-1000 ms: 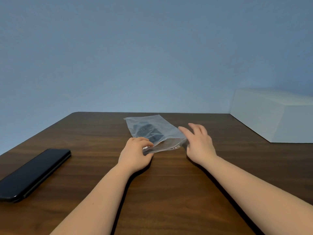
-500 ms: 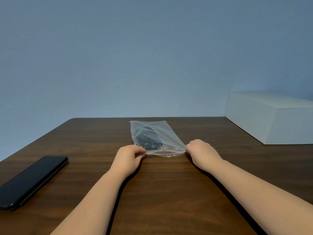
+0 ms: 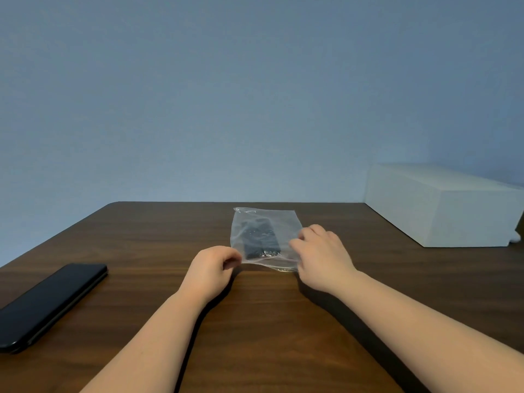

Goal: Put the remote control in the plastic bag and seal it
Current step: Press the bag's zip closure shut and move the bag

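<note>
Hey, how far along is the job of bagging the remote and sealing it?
Done: the remote control lies inside the plastic bag on the table. In hand: the left hand pinches the bag's near left corner, and the right hand rests on its right side. Left: whether the near edge is sealed cannot be told.

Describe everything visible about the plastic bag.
The plastic bag is clear, thin and crinkled, lying flat on the wooden table, mouth toward the person. A dark remote control shows through it. The left hand pinches its near left corner; the right hand rests on its near right edge.
</note>
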